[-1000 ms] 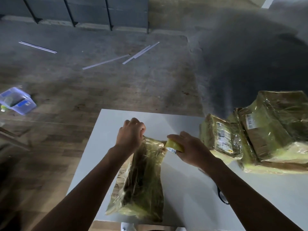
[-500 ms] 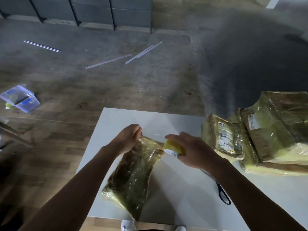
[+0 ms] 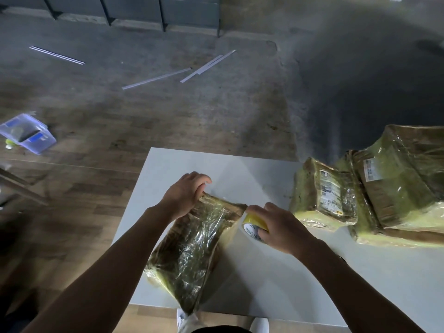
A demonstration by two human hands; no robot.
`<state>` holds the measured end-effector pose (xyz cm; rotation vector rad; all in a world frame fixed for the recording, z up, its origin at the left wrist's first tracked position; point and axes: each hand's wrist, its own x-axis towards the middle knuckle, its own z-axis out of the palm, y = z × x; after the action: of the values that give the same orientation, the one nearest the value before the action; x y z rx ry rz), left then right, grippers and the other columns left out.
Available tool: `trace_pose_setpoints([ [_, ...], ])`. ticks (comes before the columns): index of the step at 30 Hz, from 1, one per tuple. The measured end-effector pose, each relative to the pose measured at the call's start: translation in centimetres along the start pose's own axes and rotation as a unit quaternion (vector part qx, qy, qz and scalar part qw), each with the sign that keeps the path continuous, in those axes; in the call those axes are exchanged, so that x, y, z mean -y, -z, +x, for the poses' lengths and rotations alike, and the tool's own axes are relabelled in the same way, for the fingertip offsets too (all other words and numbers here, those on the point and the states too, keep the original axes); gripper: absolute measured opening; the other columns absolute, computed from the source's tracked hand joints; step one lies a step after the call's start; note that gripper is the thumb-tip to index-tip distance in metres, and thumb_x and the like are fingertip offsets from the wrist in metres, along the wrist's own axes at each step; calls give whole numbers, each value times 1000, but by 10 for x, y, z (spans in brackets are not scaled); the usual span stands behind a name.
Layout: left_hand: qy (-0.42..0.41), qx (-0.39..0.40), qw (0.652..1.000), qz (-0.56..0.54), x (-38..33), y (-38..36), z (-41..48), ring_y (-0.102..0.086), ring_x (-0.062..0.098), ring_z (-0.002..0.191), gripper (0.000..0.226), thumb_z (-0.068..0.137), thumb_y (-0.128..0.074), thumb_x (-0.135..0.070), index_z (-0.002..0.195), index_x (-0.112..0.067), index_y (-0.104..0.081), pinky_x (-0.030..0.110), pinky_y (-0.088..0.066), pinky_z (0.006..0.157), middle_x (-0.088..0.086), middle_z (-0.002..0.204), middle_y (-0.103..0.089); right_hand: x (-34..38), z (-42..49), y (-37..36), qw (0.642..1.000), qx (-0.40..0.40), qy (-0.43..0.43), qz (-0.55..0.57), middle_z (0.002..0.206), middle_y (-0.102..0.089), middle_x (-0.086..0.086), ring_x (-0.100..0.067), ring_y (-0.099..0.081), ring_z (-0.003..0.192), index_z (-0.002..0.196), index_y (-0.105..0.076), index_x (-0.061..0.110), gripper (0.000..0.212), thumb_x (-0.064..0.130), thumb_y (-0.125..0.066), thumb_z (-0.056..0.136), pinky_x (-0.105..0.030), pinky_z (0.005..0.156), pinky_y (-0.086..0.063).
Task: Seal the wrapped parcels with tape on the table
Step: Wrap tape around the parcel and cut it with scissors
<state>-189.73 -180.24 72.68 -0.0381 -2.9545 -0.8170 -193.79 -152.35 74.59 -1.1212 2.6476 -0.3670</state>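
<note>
Fingers [image 3: 201,186] grip parcel [image 3: 192,246], long axis toward person.

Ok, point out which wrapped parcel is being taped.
The parcel between both hands, left hand gripping its far end; the other two parcels sit untouched at right.

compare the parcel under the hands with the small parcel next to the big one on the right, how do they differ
The held parcel lies long and flat, its near end past the table edge; the small parcel sits blockier, wholly on the table. The small parcel shows a printed label; the held one shows none. The left hand presses only the held parcel. Both are wrapped in yellowish clear film.
</note>
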Motion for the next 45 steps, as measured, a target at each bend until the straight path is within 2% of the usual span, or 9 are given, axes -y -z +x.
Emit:
trace_pose_setpoints([
  [4, -204, 0, 967, 153, 1, -1, 3, -58, 23, 85, 38, 69, -71, 10, 98, -15, -69, 33, -50, 67, 0, 94, -66, 2, 5, 0, 1000, 9, -3, -3, 99, -47, 0, -28, -59, 87, 129, -45, 37, 46, 27, -60, 86, -31, 75, -48],
  [6, -192, 42, 961, 194, -9, -1, 3, -59, 22, 80, 37, 67, -72, 10, 96, -13, -69, 31, -50, 64, 0, 86, -66, 4, 5, -1, 1000, 6, -8, 0, 99, -46, -1, -28, -59, 86, 127, -46, 35, 43, 26, -59, 87, -31, 73, -47],
  [10, -86, 139, 946, 280, -52, -5, 7, -56, 24, 103, 23, 87, -49, -10, 107, -8, -61, 33, -41, 89, 7, 109, -62, 7, 6, -6, 1000, -5, -8, -7, 95, -43, 0, -29, -58, 81, 123, -45, 32, 39, 25, -58, 86, -29, 67, -45],
  [18, -138, 49, 970, 194, -69, -55, -12, -62, 25, 87, 64, 69, -59, -61, 106, -8, -61, 47, -44, 99, 5, 93, -64, -4, -3, -13, 997, -32, -10, 63, 100, -53, 3, -21, -57, 87, 121, -50, 31, 40, 29, -64, 84, -29, 71, -44],
  [25, -158, 20, 971, 178, -61, -62, -14, -59, 25, 88, 80, 63, -75, -32, 136, -18, -45, 47, -45, 96, 3, 98, -60, -17, -20, -32, 959, -68, -65, 267, 114, -52, 26, 7, -52, 101, 119, -43, 43, 54, 15, -68, 80, -13, 85, -39],
  [30, -137, 23, 973, 184, -65, -65, -11, -60, 23, 86, 62, 63, -76, -27, 122, -21, -56, 37, -45, 87, 0, 96, -61, -25, -24, -35, 985, -62, -66, 148, 114, -58, 6, -17, -59, 99, 132, -40, 44, 58, 24, -58, 80, -33, 83, -51],
  [34, -132, 36, 977, 166, -65, -64, -9, -58, 24, 89, 55, 64, -71, -25, 117, -21, -57, 36, -41, 90, 0, 97, -60, -33, -26, -35, 997, -2, -79, 15, 105, -57, 0, -29, -61, 92, 142, -28, 48, 62, 40, -56, 88, -34, 79, -46],
  [39, -131, 31, 982, 135, -67, -59, -14, -55, 26, 92, 52, 69, -64, -20, 120, -20, -52, 39, -38, 90, 2, 100, -58, -28, -23, -47, 988, 20, -98, 115, 126, -57, 1, -28, -60, 104, 138, -19, 57, 72, 32, -59, 84, -37, 91, -48],
  [45, -84, -51, 994, -41, -71, -25, -16, -42, 10, 109, 65, 80, -63, -18, 141, -25, -41, 40, -33, 103, 1, 116, -55, -17, -23, -25, 945, -180, -62, 264, 129, -47, 20, -4, -52, 114, 134, -35, 40, 76, 9, -75, 77, -7, 93, -38],
])
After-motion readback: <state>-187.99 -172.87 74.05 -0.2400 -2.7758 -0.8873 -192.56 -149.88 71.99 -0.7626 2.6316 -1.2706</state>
